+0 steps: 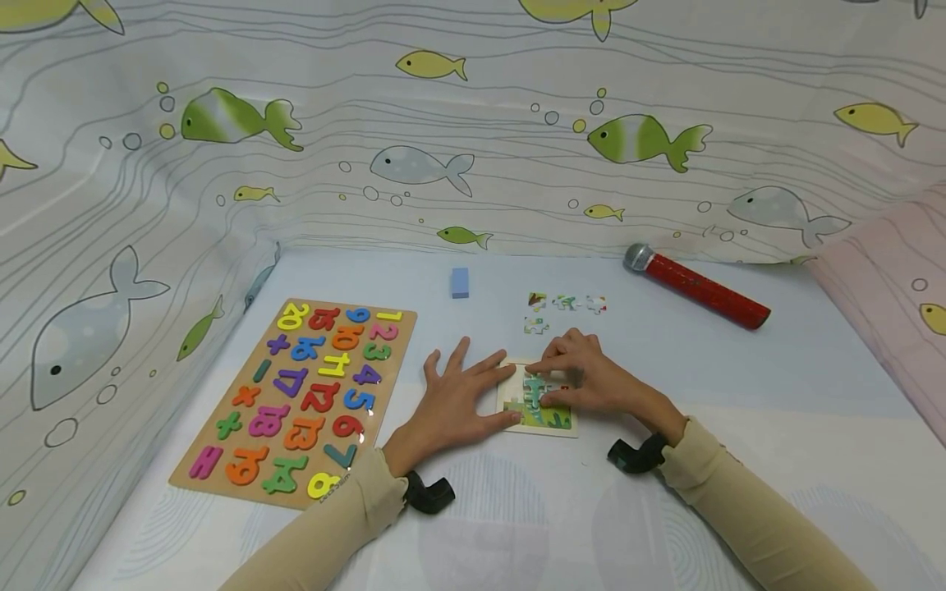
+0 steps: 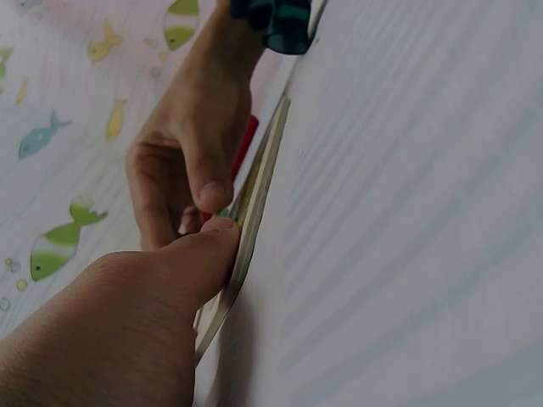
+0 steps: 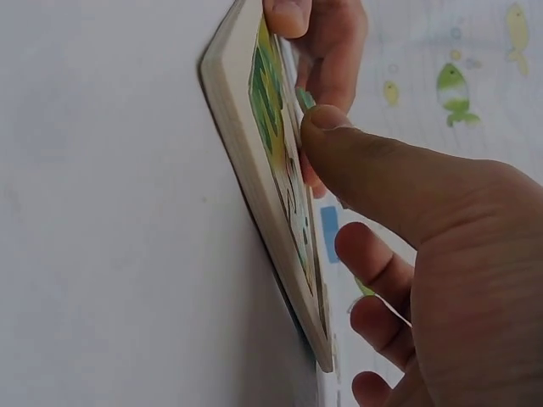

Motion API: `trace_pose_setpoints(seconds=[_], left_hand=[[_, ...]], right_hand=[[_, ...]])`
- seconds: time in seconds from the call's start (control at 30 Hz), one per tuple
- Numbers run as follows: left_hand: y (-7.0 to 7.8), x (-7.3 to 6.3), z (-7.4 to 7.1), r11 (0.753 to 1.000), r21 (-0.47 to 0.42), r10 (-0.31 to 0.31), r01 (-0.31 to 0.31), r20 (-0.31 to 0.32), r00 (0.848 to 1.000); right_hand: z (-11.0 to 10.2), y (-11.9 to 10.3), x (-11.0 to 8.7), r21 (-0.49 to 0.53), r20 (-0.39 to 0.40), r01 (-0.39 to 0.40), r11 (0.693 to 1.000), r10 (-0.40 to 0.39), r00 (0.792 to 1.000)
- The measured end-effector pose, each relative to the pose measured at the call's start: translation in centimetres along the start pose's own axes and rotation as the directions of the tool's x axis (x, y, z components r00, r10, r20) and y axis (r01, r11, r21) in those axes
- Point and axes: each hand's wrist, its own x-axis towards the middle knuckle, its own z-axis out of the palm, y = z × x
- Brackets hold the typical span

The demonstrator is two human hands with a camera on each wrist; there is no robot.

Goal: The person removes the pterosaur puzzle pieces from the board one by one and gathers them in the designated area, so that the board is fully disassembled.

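Observation:
A small jigsaw puzzle board [image 1: 544, 432] with a pale wooden rim lies between both hands, partly filled with a green and teal picture. My left hand [image 1: 460, 400] is spread out, with index fingertip and thumb resting on the board's left side. From the right, my right hand [image 1: 594, 376] reaches over the board and pinches a puzzle piece between thumb and fingers. The right wrist view shows a green bit of that piece [image 3: 305, 99] at the thumb tip, tilted up from the board. Fingers hide the rest of it.
Several loose puzzle pieces [image 1: 565, 303] lie behind the board. A blue block [image 1: 460, 283] stands farther back on the left, and a red microphone [image 1: 698, 287] lies at the back right. Left of my left hand is a wooden number board [image 1: 296, 402]. Fish-patterned cloth rises behind.

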Motion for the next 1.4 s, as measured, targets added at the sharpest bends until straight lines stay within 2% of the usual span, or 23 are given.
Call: trace_pose_setpoints(seconds=[0.5, 0.87, 1.13, 1.4], left_hand=[[-0.2, 0.1, 0.3, 1.000, 0.015, 0.004, -0.004, -0.004, 1.000], [-0.1, 0.0, 0.1, 1.000, 0.004, 0.008, -0.008, -0.009, 1.000], [-0.1, 0.0, 0.2, 1.000, -0.002, 0.010, -0.010, -0.021, 1.000], [-0.1, 0.0, 0.3, 1.000, 0.003, -0.002, 0.002, -0.008, 1.000]], right_hand=[[-0.5, 0.1, -0.1, 0.066, -0.034, -0.010, 0.998, 0.012, 0.999], [-1.2, 0.4, -0.2, 0.058, -0.049, -0.024, 0.998, 0.027, 0.998], [-1.7, 0.9, -0.2, 0.049, -0.098, -0.028, 0.998, 0.033, 0.995], [-2.4, 2.0, -0.3, 0.004, -0.131, -0.087, 0.996, 0.086, 0.988]])
